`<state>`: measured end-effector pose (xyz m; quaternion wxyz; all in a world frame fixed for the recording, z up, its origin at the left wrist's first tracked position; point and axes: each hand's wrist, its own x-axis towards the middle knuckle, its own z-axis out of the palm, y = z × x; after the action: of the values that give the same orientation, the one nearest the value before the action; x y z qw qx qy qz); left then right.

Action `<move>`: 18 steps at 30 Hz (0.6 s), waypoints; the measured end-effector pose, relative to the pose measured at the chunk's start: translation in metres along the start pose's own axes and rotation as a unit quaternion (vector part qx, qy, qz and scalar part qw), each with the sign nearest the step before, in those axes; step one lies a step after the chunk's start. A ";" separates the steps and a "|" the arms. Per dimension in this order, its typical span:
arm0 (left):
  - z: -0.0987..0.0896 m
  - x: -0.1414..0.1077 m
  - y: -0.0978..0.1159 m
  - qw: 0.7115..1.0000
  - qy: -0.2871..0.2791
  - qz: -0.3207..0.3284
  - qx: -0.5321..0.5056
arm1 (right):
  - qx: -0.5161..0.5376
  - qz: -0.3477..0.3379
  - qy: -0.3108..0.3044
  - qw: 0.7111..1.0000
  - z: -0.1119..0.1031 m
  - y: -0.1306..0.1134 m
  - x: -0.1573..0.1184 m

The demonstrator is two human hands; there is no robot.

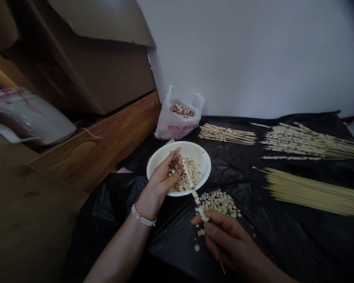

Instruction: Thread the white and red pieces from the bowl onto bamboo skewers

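Observation:
My right hand (227, 237) grips a thin bamboo skewer (194, 192) partly threaded with pale and purple corn kernels, its tip pointing up into a white bowl (205, 159). My left hand (166, 175) is at the bowl's left rim, fingers pinching kernels at the skewer's tip; a bead bracelet is on that wrist. The bowl holds loose kernels. A small pile of kernels (220, 202) lies on the black plastic sheet (283, 239) just beyond my right hand.
A white plastic bag (179, 122) of corn sits behind the bowl. Finished kernel skewers (227, 134) and a larger batch (309, 143) lie at the back; bare bamboo sticks (312, 192) lie to the right. Wooden floor and cardboard boxes (106, 59) are on the left.

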<state>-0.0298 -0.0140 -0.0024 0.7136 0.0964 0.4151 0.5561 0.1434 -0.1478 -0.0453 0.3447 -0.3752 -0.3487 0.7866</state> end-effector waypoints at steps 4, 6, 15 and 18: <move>0.002 -0.003 0.000 1.000 -0.021 0.008 0.015 | 0.009 0.005 -0.003 1.000 -0.001 0.001 0.001; 0.005 -0.007 0.000 0.998 -0.031 0.031 0.033 | 0.008 0.009 -0.002 1.000 0.000 0.002 0.001; 0.005 -0.011 -0.001 0.999 -0.036 0.031 -0.001 | 0.029 0.025 -0.009 0.999 0.001 -0.001 0.000; 0.004 -0.007 -0.001 0.999 -0.032 0.018 -0.013 | 0.021 0.021 -0.021 0.999 0.001 -0.001 0.000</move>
<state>-0.0267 -0.0189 0.0025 0.7173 0.1119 0.3829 0.5713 0.1431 -0.1474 -0.0440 0.3290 -0.3584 -0.3311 0.8085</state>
